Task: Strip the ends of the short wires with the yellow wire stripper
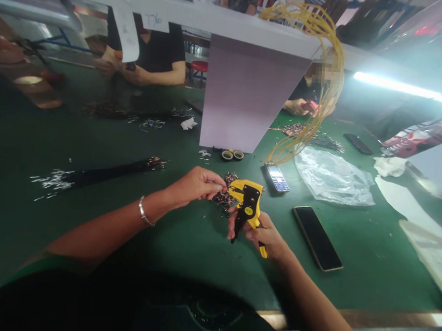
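Observation:
My right hand (267, 234) is wrapped round the handles of a yellow and black wire stripper (249, 198). Its jaws point left, toward my left hand (202, 183). The fingers of that hand are pinched at the jaws on a thin dark wire, mostly hidden by the fingertips. Beneath the jaws lies a pile of small wire scraps (224, 201). A bundle of black wires (110, 173) rests on the green table (169, 252) to the left, with pale tips at one end and coppery ends at the other.
To the right are a keypad phone (277, 178), a black smartphone (317, 238) and a clear plastic bag (334, 176). Tape rolls (232, 155) sit before an upright panel (249, 92). Yellow wires (336, 57) hang from the shelf (238, 23). Other people work across the table.

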Available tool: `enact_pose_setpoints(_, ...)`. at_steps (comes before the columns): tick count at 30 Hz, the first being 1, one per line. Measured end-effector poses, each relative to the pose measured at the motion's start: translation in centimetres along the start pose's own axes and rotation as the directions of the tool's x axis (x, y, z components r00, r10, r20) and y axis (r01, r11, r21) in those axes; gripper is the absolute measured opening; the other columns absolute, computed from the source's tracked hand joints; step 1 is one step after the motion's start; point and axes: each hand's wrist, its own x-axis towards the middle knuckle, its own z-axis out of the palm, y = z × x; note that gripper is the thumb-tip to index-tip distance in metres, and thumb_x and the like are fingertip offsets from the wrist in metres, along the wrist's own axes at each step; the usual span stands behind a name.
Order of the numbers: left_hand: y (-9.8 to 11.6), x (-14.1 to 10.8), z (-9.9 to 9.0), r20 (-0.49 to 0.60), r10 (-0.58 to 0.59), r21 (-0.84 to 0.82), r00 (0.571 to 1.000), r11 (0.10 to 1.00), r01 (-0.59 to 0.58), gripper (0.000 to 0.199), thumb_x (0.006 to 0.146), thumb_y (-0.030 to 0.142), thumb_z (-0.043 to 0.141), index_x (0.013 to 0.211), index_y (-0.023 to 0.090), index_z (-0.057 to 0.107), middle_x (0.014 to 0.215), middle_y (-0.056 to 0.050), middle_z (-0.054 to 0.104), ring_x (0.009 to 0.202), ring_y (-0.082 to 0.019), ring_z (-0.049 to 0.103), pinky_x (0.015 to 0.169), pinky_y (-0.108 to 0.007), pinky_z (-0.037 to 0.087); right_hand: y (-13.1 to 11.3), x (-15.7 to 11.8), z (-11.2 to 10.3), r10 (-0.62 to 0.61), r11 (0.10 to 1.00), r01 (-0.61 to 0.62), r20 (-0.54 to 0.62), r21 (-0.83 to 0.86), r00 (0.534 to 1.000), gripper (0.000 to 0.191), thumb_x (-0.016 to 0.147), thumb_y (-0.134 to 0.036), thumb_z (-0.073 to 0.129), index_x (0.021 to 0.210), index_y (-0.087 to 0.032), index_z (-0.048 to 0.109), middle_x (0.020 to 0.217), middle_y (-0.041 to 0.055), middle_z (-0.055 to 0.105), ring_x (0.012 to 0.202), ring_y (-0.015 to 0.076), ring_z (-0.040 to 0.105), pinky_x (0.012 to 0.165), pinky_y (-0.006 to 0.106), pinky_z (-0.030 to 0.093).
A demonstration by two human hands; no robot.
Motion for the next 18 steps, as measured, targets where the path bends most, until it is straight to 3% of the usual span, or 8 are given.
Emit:
enact_pose_setpoints(10, -0.82, 0.47, -0.20, 0.009, 0.085, -0.005, 0.996, 0.996, -0.085, 0.018, 0.075, 0.016, 0.063, 0.086, 0.014, 0.078, 0.049, 0.004, 0.054, 0.049, -0.007, 0.043, 0.053, -0.024, 0.035, 0.42, -0.01, -0.21, -0.003, 1.000, 0.003, 0.004, 0.015, 1.000, 0.053, 0.064, -0.018, 0.072, 0.116, -0.014, 0.063, 0.087, 0.0060, 0.070, 0.072, 0.0207, 0.066, 0.071, 0.040, 0.055)
enact_pose_setpoints(18, -0.86, 0.54, -0.27, -0.017, 0.144, 0.146, 0.989, 0.979, -0.140, 0.021, 0.077, 0.017, 0.062, 0.089, 0.016, 0.079, 0.051, 0.002, 0.057, 0.053, -0.009, 0.048, 0.058, -0.024, 0.041, 0.45, 0.00, -0.27, 0.005, 1.000, -0.006, -0.025, -0.005, 1.000, 0.051, 0.064, -0.014, 0.070, 0.114, -0.014, 0.063, 0.083, 0.0050, 0.069, 0.071, 0.0204, 0.065, 0.069, 0.040, 0.055)
